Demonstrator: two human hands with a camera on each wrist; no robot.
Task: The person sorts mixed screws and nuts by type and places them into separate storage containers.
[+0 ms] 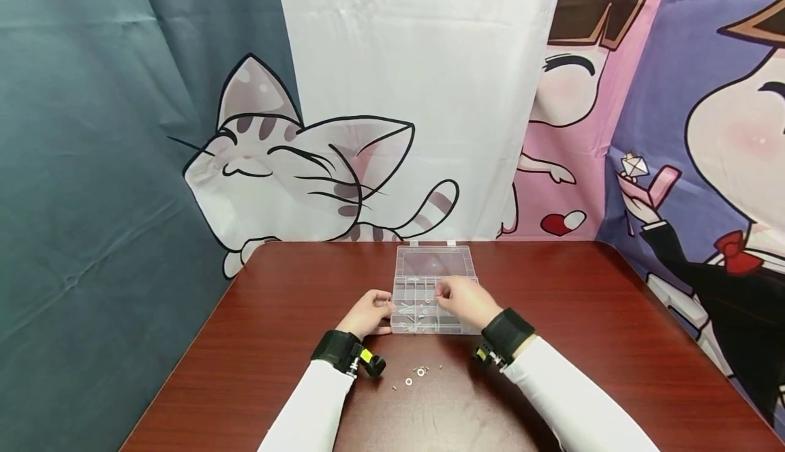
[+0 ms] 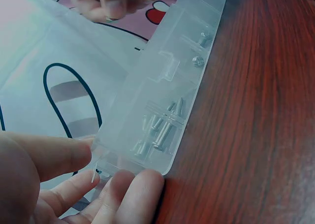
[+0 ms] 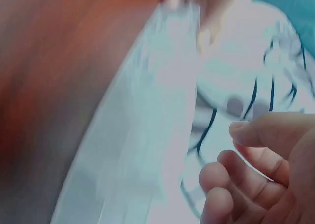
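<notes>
A clear plastic compartment box [image 1: 401,294] stands on the table with its lid [image 1: 435,261] laid back. My left hand [image 1: 370,313] holds the box's near left corner; in the left wrist view its thumb [image 2: 64,157] is at the rim and its fingers lie along the side. Several screws [image 2: 165,133] show through the front wall. My right hand [image 1: 466,298] is over the right part of the box, thumb and forefinger together. A tiny shiny piece shows at those fingertips [image 2: 114,10] in the left wrist view; its kind is too small to tell.
On the reddish-brown table [image 1: 294,288], in front of the box, lie washers [image 1: 409,382] and several tiny metal pieces [image 1: 394,388]. A printed cloth [image 1: 423,43] with cartoon figures hangs behind the table.
</notes>
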